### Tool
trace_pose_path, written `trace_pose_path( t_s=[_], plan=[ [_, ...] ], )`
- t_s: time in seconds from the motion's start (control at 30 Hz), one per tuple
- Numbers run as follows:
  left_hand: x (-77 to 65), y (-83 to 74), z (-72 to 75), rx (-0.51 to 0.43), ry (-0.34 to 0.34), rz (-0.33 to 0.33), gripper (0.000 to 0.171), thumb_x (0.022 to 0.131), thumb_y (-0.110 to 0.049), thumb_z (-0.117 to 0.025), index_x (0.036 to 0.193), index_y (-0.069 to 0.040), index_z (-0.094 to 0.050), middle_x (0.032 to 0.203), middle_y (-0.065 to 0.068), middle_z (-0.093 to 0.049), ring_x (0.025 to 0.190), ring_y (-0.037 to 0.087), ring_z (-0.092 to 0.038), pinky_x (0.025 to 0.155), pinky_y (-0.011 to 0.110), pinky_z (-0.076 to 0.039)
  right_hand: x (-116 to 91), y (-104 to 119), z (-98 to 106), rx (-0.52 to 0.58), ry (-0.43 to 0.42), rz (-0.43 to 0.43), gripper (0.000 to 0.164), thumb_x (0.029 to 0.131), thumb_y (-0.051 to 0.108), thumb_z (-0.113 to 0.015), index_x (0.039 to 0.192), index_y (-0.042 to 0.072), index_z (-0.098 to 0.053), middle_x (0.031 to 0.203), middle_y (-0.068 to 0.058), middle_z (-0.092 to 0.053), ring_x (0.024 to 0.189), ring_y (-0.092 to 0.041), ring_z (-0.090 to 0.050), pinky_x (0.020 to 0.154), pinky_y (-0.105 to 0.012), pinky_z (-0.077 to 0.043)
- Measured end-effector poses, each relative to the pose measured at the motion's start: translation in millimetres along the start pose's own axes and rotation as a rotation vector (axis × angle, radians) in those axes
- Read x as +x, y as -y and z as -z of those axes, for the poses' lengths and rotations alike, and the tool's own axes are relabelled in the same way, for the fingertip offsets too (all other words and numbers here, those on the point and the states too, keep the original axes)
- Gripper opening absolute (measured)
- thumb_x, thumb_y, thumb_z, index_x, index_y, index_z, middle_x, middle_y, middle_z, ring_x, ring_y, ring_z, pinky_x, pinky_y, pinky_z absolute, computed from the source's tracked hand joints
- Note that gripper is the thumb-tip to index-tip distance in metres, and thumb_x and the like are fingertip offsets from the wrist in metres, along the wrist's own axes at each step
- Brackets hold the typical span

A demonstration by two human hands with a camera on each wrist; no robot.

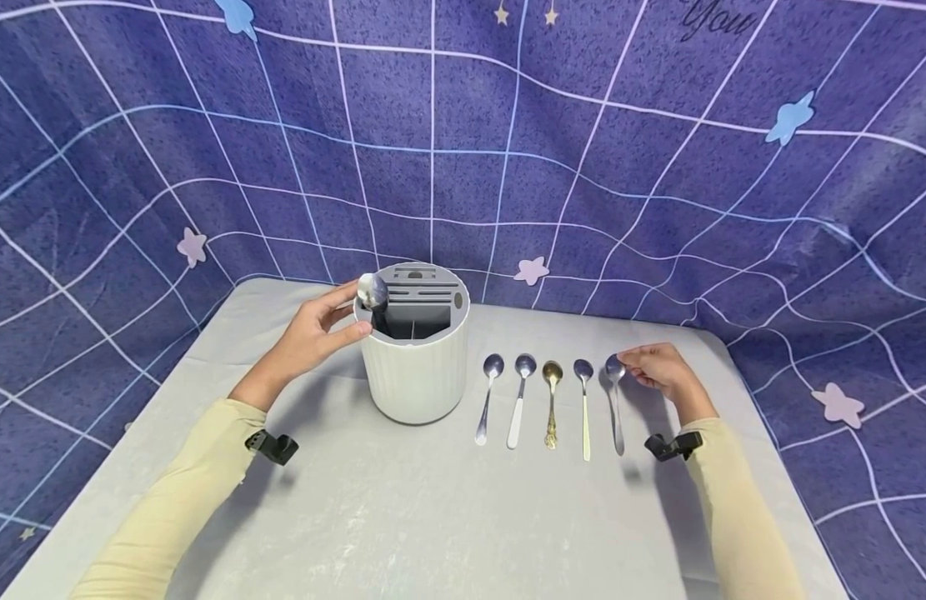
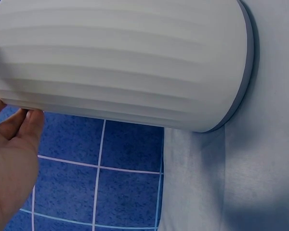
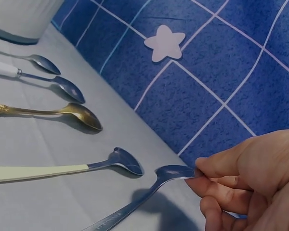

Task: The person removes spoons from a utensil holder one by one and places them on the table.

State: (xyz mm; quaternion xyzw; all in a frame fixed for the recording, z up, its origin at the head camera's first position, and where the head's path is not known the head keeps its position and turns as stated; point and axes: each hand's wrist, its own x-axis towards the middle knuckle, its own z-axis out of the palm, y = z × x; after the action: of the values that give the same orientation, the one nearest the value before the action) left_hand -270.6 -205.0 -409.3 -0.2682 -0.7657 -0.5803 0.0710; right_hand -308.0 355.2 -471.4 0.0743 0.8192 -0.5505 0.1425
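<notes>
My left hand (image 1: pixel 307 337) rests at the left side of a white ribbed utensil holder (image 1: pixel 413 383), thumb and fingers spread along its rim. In the left wrist view, its fingertips touch the holder's wall. A silver spoon (image 1: pixel 372 292) stands bowl up in the holder's left part, between my thumb and forefinger. My right hand (image 1: pixel 658 371) pinches the bowl tip of another silver spoon (image 3: pixel 171 172) between thumb and forefinger. That spoon's handle slants down toward the table, and its shadow falls beside it.
Left of the pinched spoon lie a spoon with a pale yellow handle (image 1: pixel 586 417), an ornate gold spoon (image 1: pixel 552 408), a white-handled spoon (image 1: pixel 516 423) and a silver spoon (image 1: pixel 486 408). A grey cloth covers the table (image 1: pixel 432 517). A blue gridded curtain (image 1: pixel 463 108) hangs behind.
</notes>
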Motion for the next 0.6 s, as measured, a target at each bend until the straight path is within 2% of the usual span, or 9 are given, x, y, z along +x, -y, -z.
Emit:
trace_pose_path(
  t_s=[0.13, 0.37, 0.5, 0.6],
  plan=[
    [0.4, -0.7, -0.5, 0.000, 0.001, -0.001, 0.062, 0.091, 0.009, -0.067, 0.148, 0.011, -0.043, 0.160, 0.024, -0.037, 0.150, 0.024, -0.031, 0.113, 0.013, -0.037, 0, -3, -1, -0.006, -0.006, -0.003, 0.031, 0.099, 0.013, -0.066, 0.120, -0.009, -0.068, 0.076, 0.011, -0.064, 0.068, -0.003, -0.056, 0.061, -0.016, -0.052],
    [0.6, -2.2, -0.4, 0.007, 0.001, 0.011, 0.062, 0.092, 0.007, -0.066, 0.149, 0.010, -0.043, 0.160, 0.022, -0.037, 0.151, 0.031, -0.029, 0.115, 0.015, -0.037, 2, -10, -3, 0.009, -0.014, -0.014, 0.016, 0.099, 0.013, -0.067, 0.108, 0.003, -0.076, 0.075, 0.013, -0.065, 0.071, -0.003, -0.057, 0.063, -0.016, -0.052],
    [0.3, -1.8, -0.1, 0.005, 0.000, 0.010, 0.062, 0.092, 0.007, -0.067, 0.149, 0.010, -0.043, 0.160, 0.022, -0.037, 0.151, 0.030, -0.029, 0.115, 0.015, -0.037, 2, -12, -5, 0.011, -0.016, -0.020, 0.012, 0.098, 0.013, -0.067, 0.102, 0.008, -0.077, 0.075, 0.014, -0.066, 0.071, -0.003, -0.057, 0.062, -0.016, -0.051],
    [-0.1, -0.5, 0.2, 0.002, -0.001, 0.009, 0.062, 0.091, 0.007, -0.067, 0.149, 0.010, -0.043, 0.160, 0.022, -0.038, 0.150, 0.027, -0.030, 0.115, 0.015, -0.037, 2, -13, -6, 0.007, -0.020, -0.022, 0.012, 0.097, 0.012, -0.068, 0.103, 0.006, -0.077, 0.075, 0.014, -0.066, 0.070, -0.003, -0.056, 0.061, -0.016, -0.051]
  ],
)
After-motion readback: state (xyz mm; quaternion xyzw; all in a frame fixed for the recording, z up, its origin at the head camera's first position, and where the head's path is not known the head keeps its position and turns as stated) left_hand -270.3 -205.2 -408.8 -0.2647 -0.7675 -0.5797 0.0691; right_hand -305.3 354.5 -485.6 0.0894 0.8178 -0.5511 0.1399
